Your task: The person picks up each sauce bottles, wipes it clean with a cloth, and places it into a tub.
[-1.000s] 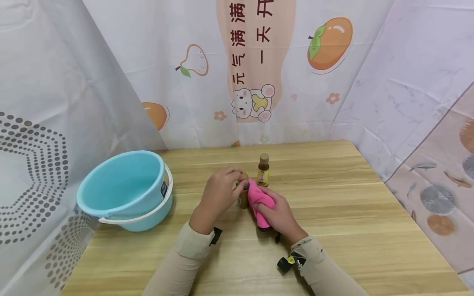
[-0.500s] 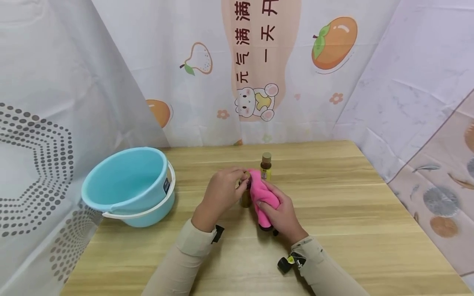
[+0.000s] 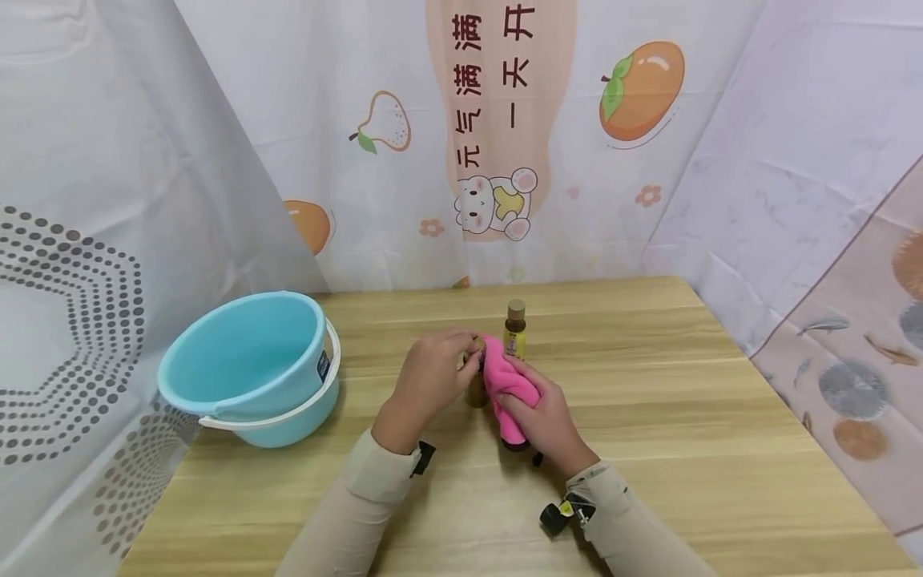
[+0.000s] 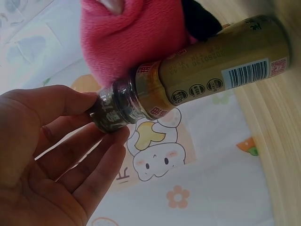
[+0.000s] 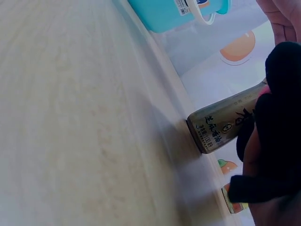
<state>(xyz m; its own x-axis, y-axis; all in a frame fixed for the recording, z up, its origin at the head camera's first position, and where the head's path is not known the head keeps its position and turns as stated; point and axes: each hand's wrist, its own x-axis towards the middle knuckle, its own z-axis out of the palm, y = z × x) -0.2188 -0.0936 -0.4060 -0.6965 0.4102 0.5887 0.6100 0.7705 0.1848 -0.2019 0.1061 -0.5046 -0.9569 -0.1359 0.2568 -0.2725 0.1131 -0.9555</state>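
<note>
Head view: beige sleeves (image 3: 342, 509) reach over the wood-grain counter (image 3: 663, 401) from the near edge; both hands are occupied.
Right hand (image 3: 539, 410): grips a bunched pink cloth (image 3: 505, 378); a dark piece at the cloth's lower end cannot be identified.
Change: compared with one second ago, the cloth's upper end sits higher alongside the bottle held at the left; the left hand stays at the top. This places the work, by judgement, at the neck and cap.
Left hand (image 3: 430, 370): thumb and fingertips pinch the dark cap (image 4: 108, 111) from opposite sides.
Gold bottle (image 4: 202, 70): located between the hands, cap fitted, cloth against its neck area; barcode panel faces the left wrist camera. Base contact with the counter cannot be confirmed. Contents not visible.
Blue bucket (image 3: 284, 435): at the counter's left side, mouth up, white handle (image 3: 238, 426) lowered against the near side. Inner wall visible; its floor is not fully shown, so contents cannot be told.
Yellow-labelled bottle (image 3: 515, 332): upright behind the cloth, capped, untouched. Fill level indeterminable.
Backdrop: printed curtain (image 3: 360, 208) behind the counter.
</note>
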